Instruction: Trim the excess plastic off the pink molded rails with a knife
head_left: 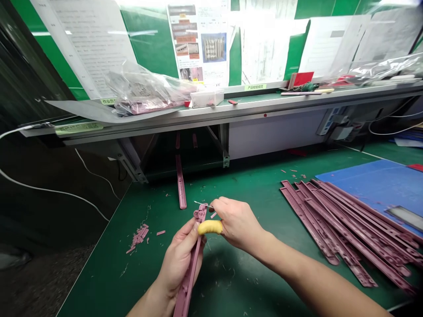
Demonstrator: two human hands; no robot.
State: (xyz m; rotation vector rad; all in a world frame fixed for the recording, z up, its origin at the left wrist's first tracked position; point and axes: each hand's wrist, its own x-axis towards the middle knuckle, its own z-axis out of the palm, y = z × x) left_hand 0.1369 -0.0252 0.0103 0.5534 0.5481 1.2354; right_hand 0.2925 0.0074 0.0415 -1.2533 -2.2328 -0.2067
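Observation:
My left hand [181, 254] is wrapped round a long mauve plastic strip [187, 281], whose far end has a rounded, moulded shape. A thin blade [201, 204] sticks out to the left from my right hand [236, 220], its fingers closed on it; the handle is hidden in the grip. The blade lies across the strip's far end; whether it touches cannot be made out. A yellow finger cover [210, 227] on the right thumb rests against the strip near my left thumb. Another mauve strip [180, 187] lies just beyond my hands.
Mauve scraps [139, 237] lie left on the green table [109, 273]. To the right, a pile of mauve strips [343, 229] partly overlaps a blue mat [366, 180]. A metal-edged shelf [244, 103] crosses behind, holding a plastic bag [148, 92] and a small clear box [207, 97].

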